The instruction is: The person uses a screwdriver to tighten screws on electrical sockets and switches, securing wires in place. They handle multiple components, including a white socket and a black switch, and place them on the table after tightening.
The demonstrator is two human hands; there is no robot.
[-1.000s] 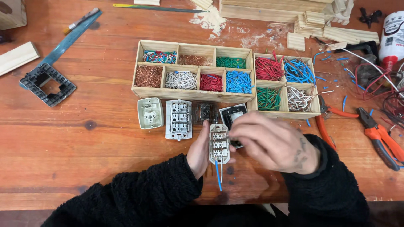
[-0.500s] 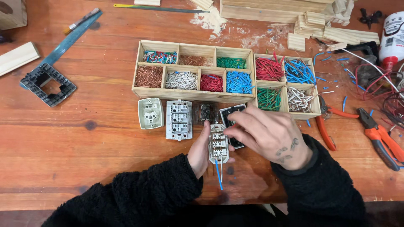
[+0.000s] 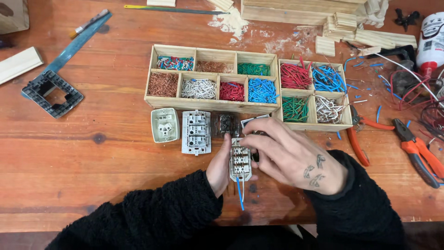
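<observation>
Left hand (image 3: 219,164) gripping white switch module (image 3: 240,159) steady, right hand (image 3: 291,157) pinching at its terminals above blue wire (image 3: 239,193), near desk (image 3: 92,157) front edge

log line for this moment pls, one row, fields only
left hand: holds white switch module | right hand: fingers on module top | blue wire: hangs from module | wooden tray: beyond, sorted wire bits

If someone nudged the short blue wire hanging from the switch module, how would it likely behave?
The blue wire is thin and short, so it probably bends easily yet keeps its shape. It looks very light. One end enters the white switch module, so it would likely pivot rather than slide.
</observation>
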